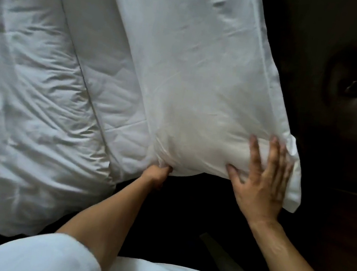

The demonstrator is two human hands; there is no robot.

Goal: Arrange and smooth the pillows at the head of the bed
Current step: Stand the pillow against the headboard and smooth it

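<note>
The pillow [190, 73] in its white case lies lengthwise along the right side of the bed, its long edge against the dark headboard [349, 69] and its near end at the bed's edge. The left hand [157, 174] pinches the near left corner of the case, its grip closed on a bunch of fabric. The right hand [262, 180] lies flat on the near right corner, fingers spread and straight, holding nothing, pressing where the loose flap of the case hangs past the filling. The step in hand looks like squaring and smoothing this end of the pillow. The next move probably calls for drawing the pinched corner taut while the flat palm sweeps the creases out towards the far end. Beside the pillow run a folded white sheet band [95, 62] and a rumpled duvet [20, 85].
</note>
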